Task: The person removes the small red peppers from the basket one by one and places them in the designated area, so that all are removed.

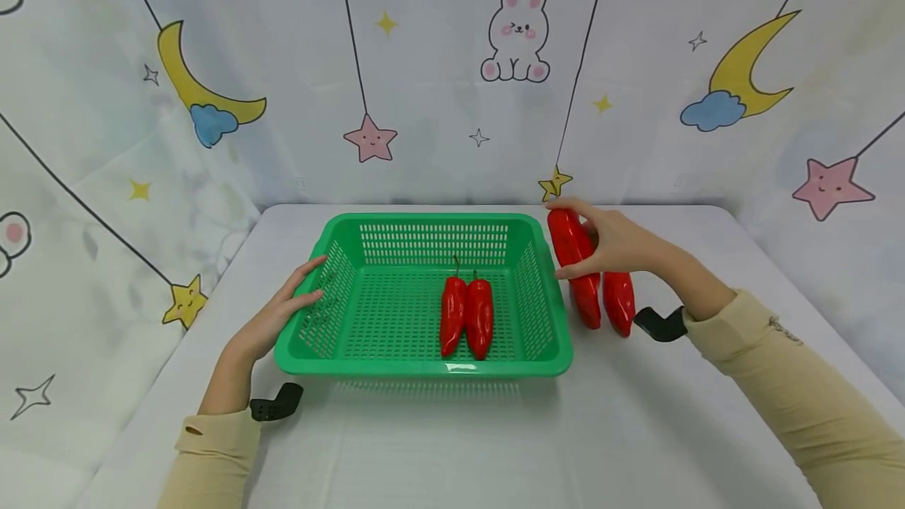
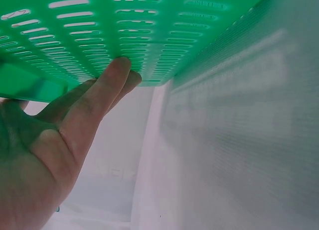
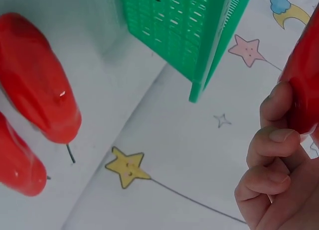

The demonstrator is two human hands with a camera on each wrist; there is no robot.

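A green plastic basket (image 1: 424, 368) with slotted walls stands on the white table, two red peppers (image 1: 452, 316) side by side in its right half. My left hand (image 1: 272, 320) holds the basket's left rim; in the left wrist view several fingers (image 2: 112, 80) lie against the slotted outer wall, the thumb mostly hidden. Just right of the basket, my right hand (image 1: 615, 242) grips another red pepper (image 1: 568, 234) between thumb and fingers, raised over the table. Below it lie two more red peppers, one partly covered (image 1: 587, 303) and one farther right (image 1: 619, 303).
A white table (image 1: 424, 446) spreads under everything. Behind and beside it hangs a pale cloth (image 1: 438, 85) printed with moons, stars and a rabbit. Dark devices are strapped at both wrists, such as the right wrist device (image 1: 661, 324).
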